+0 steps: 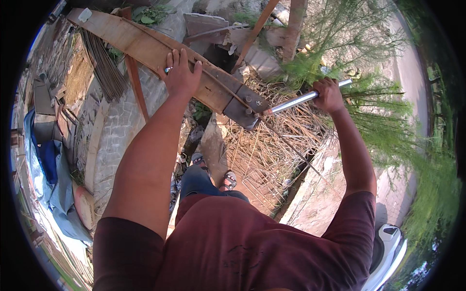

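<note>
My left hand (182,76) rests on a long brown plank (121,38) that slants from the upper left toward the middle, its fingers spread across the top. At the plank's lower end is a dark metal plate (234,105) with short round posts (248,110). My right hand (326,92) grips a shiny metal tube (296,100), whose left end meets the posts. A thin steel rod (296,153) extends from beside the plate down to the right.
Cut rusty rods (257,160) cover the ground ahead of my sandalled feet. A bundle of long rods (99,65), leaning timbers (136,87) and a blue tarpaulin (56,184) are at left. Feathery branches (374,111) hang at right, beside a paved path and a white vehicle (388,250).
</note>
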